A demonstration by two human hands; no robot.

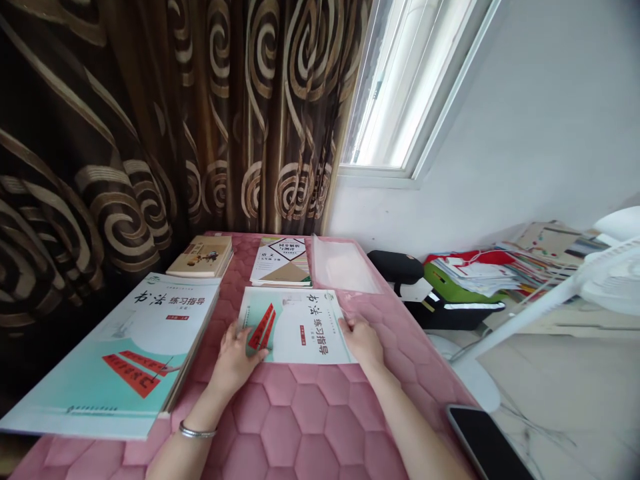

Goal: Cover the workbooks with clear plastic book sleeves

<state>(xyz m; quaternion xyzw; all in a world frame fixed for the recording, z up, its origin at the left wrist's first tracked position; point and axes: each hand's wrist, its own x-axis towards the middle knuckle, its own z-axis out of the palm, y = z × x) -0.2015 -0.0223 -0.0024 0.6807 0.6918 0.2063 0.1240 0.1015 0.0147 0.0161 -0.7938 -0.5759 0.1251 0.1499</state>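
A calligraphy workbook [295, 327] with a white and teal cover lies sideways on the pink quilted cover [310, 413]. My left hand [237, 353] grips its left end, thumb on the front edge. At its right end, my right hand [363, 340] holds the edge between thumb and fingers. To the left rests a stack of matching workbooks [120, 353], the top one showing red strips. Just behind the held workbook lie exercise books [281, 260] with a geometric cover. A clear plastic sleeve [345, 267] is at the back right.
Smaller tan books [201, 256] are stacked at the back left, by the patterned curtain [225, 113]. A phone [487, 440] lies at the front right. Beyond the right edge are a white fan [530, 313], a black case [397, 267] and piled papers [480, 273].
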